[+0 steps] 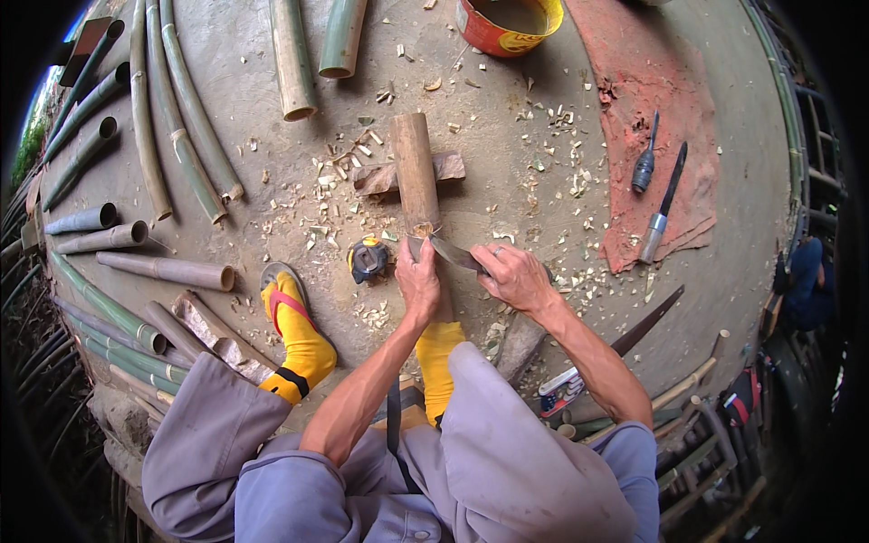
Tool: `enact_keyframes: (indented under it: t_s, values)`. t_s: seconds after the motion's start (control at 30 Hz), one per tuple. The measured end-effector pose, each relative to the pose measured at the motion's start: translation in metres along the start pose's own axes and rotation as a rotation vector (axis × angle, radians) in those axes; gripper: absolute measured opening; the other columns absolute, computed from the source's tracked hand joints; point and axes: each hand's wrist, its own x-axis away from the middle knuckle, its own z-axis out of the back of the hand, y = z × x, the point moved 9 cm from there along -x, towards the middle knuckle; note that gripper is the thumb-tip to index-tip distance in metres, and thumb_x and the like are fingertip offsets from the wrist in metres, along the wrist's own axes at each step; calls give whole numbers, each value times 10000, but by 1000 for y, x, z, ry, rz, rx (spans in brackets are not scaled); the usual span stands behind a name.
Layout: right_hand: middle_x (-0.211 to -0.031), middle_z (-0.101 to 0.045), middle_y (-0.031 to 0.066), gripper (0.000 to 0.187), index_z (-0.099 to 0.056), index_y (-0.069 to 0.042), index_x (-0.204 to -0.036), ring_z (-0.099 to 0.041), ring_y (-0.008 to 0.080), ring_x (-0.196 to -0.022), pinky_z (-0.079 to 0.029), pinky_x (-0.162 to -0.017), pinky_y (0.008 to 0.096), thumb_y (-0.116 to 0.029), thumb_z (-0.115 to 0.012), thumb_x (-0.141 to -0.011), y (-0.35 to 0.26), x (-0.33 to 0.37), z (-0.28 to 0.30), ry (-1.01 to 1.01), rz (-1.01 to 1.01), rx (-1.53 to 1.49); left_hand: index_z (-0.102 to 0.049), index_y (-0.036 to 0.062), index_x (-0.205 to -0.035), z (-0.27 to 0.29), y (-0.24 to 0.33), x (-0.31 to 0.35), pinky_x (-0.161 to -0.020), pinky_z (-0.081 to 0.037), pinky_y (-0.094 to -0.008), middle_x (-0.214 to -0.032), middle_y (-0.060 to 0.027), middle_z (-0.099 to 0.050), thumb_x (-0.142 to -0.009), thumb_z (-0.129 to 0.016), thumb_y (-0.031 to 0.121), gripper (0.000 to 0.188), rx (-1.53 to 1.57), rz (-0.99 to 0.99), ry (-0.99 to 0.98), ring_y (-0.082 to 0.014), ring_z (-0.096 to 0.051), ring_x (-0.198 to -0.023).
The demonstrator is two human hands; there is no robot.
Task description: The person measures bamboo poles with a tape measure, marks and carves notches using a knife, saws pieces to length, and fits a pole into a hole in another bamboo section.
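Observation:
A brown bamboo tube point(415, 163) lies lengthwise in front of me, its far part propped on a rough wooden block point(376, 179). My left hand point(418, 279) is closed at the tube's near end, fingertips by the cut rim. In my right hand point(518, 277) is a knife point(459, 256), gripped with its blade pointing left to that same rim. The blade meets or nearly meets the bamboo beside my left thumb; exact contact is too small to make out. My fingers hide most of the knife's handle.
Pale shavings litter the ground around a yellow-black tape measure point(368, 260). On a red cloth point(625, 226) lie a second knife point(665, 204) and a dark-handled pointed tool point(644, 163). A handsaw point(647, 321) lies right, a red-yellow tub point(509, 36) stands far, and bamboo poles point(181, 271) line the left.

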Motion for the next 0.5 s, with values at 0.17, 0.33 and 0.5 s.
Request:
enact_keyframes:
  t_s: [0.17, 0.33, 0.5]
  values:
    - [-835, -603, 117, 379, -519, -83, -1031, -621, 309, -763, -521, -616, 394, -93, -698, -697, 1, 0, 1, 8, 13, -2, -526, -21, -944, 1, 1, -1, -698, -430, -406, -804, -208, -588, -858, -547, 388, 419, 2, 0, 2, -298, -556, -730]
    - [-759, -582, 99, 301, -497, -86, -957, -624, 303, -736, -520, -600, 407, -132, -683, -725, 5, -2, 3, -24, -12, 26, -522, -20, -939, 1, 8, 1, -701, -429, -399, -792, -193, -581, -858, -546, 384, 413, 5, -32, 19, -273, -541, -720]
    - [-765, -598, 115, 264, -490, -80, -934, -632, 330, -724, -522, -579, 425, -139, -665, -745, 9, -9, 1, -108, -1, 48, -524, -24, -963, 1, 5, 2, -717, -429, -399, -819, -199, -595, -860, -541, 385, 422, 1, 7, -9, -288, -556, -746]
